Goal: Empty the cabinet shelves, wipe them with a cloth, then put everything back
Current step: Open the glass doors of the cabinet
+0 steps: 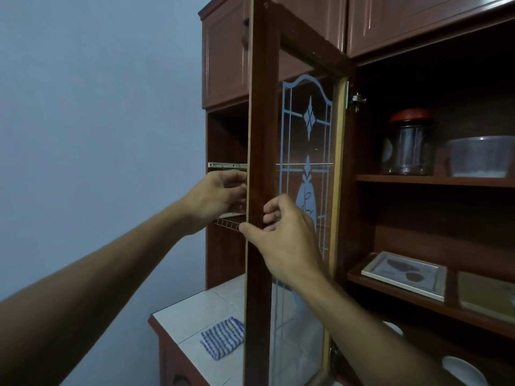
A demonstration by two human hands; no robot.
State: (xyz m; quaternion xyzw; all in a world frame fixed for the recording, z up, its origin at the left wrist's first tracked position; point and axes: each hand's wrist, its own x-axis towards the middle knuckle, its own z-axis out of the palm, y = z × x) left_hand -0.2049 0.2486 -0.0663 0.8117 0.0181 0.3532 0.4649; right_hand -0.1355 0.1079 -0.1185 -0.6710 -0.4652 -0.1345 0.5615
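Where the blue wall (97,107) ends, the tall brown cabinet (223,65) fills the right of the view. Its glass door (262,135) is swung out toward the camera, so its free edge shows as one long upright strip running from the top of the frame to the bottom. That edge splits the room for moving: to its left is an open bay crossed by two wire racks (227,164), and to its right are the open shelves (434,181). The upper shelf carries a red-lidded jar (408,146) with a clear tub (479,157) just beside it; the lower one bears a framed picture (404,274) lying flat. Below, the tiled counter (189,307) juts out to the left, with bare tile around the folded striped cloth (223,341). The cloth lies flat, its longer side running from near left toward the door, well below both hands and touched by neither. The right hand (284,232) pinches the door's edge — thumb on the near face, fingers curled round the inner side. The left hand (217,196) is in the bay between the racks with its fingers curled — the tips are hidden behind the door edge, so I cannot tell whether it holds anything.
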